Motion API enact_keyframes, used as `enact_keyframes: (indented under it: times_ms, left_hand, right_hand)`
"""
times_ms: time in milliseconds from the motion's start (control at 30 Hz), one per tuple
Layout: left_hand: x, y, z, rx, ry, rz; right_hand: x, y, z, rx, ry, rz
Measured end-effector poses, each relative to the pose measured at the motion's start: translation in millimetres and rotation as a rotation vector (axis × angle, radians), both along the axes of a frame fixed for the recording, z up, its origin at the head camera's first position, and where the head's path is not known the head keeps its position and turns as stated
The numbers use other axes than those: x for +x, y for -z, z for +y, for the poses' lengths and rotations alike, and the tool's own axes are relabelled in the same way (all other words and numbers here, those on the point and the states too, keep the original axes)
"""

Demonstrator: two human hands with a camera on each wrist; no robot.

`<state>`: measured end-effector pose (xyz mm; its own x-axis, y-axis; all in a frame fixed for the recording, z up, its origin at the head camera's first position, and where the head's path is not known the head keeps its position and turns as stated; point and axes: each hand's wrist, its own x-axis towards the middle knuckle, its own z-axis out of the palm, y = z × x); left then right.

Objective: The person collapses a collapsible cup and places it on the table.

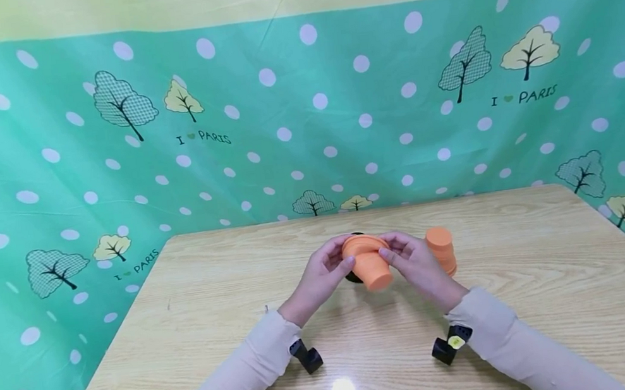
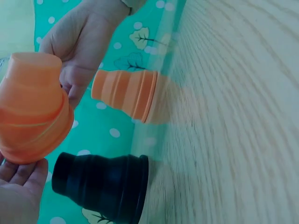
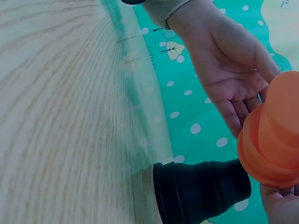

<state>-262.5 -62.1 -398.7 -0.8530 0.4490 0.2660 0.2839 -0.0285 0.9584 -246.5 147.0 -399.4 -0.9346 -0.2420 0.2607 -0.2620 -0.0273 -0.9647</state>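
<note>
An orange collapsible cup (image 1: 373, 267) is between my two hands above the table, its narrow base tilted down toward me. Its wall is unevenly folded near the wide rim, as the left wrist view also shows. My left hand (image 1: 323, 272) grips the cup's left side, thumb on the wall and fingers at the rim. On the opposite side my right hand (image 1: 414, 264) pinches it with the thumb pressed near the fold. A black stepped cup (image 2: 103, 186) stands rim-down on the table just behind, mostly covered by the held cup in the head view.
A second orange stepped cup (image 1: 441, 250) stands rim-down on the wooden table (image 1: 212, 275), just beyond my right hand. A green dotted curtain (image 1: 258, 112) hangs along the table's back edge. Black wrist cameras (image 1: 309, 358) sit under both sleeves.
</note>
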Motion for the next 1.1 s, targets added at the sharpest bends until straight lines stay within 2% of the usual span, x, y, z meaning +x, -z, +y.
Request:
enact_keyframes:
  times_ms: [167,333,567,767,933,1100]
  left_hand:
    - [0.5,-1.2,3.4,0.002,-0.03,0.012]
    - [2.3,-4.6,5.6,-0.002,-0.047,-0.006]
    - [16.8,-24.1,6.4,-0.01,-0.063,0.011]
    - [15.8,-24.0,7.2,-0.019,-0.103,0.001]
    - [13.5,-23.3,6.4,-0.028,-0.107,-0.003]
    - [13.9,-24.0,5.2,-0.114,-0.093,0.06]
  right_hand:
    - [-0.4,0.5,-1,-0.014,0.016,-0.007]
    - [-0.1,0.1,-1,-0.028,0.028,-0.016]
    - [-0.2,1.5,-1,-0.044,0.029,-0.023]
    - [1.1,1.7,-2,-0.043,0.018,-0.017]
    - [1.2,-0.1,-1,-0.008,0.014,-0.027]
    - [1.5,-2.7,-1,0.096,0.015,-0.029]
